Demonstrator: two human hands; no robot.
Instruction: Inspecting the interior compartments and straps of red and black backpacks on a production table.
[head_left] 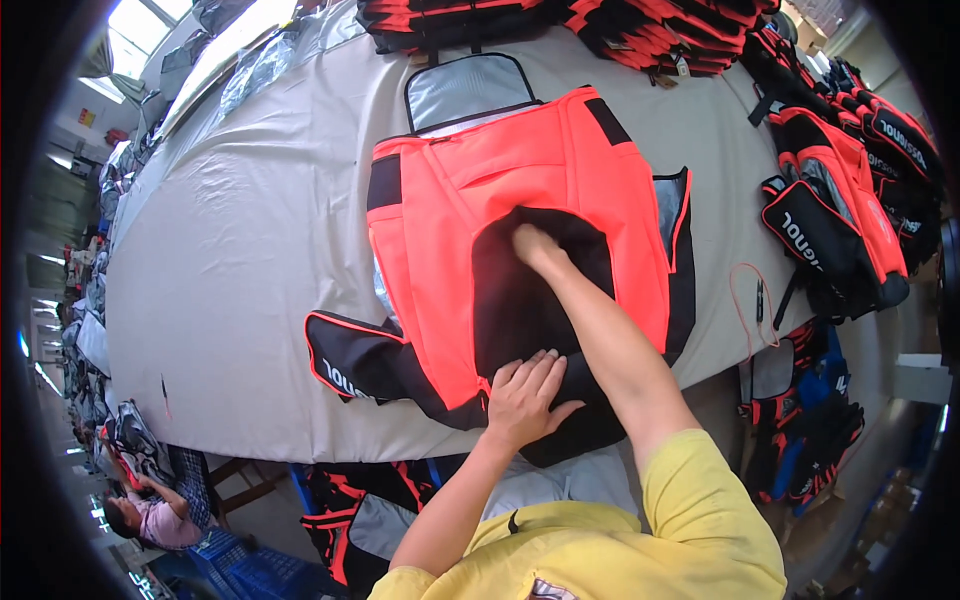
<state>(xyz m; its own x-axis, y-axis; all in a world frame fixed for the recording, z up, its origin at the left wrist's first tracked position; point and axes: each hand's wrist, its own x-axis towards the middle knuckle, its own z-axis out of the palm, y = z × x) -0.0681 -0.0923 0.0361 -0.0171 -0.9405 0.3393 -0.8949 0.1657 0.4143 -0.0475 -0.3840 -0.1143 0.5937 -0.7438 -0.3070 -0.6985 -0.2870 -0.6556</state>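
Note:
A bright coral-red and black backpack (430, 260) lies on the cloth-covered table in front of me. Its large black opening (510, 310) faces my body, and a grey-lined top flap (470, 90) is folded out at the far end. My right hand (533, 245) reaches deep into that opening; its fingers are out of sight against the dark inside. Flat on the black near edge rests my left hand (530, 398), its fingers stretched and thumb apart. Beside it, a black side pocket with red trim (360, 355) sticks out to the left; another side flap (675, 215) stands out at the right.
Stacks of similar red and black bags (660, 35) lie at the table's far edge. More finished-looking backpacks (835, 200) are piled at right. A thin tool with an orange cord (760, 303) lies near the right edge. Another person (160, 510) sits at lower left by blue crates (235, 565).

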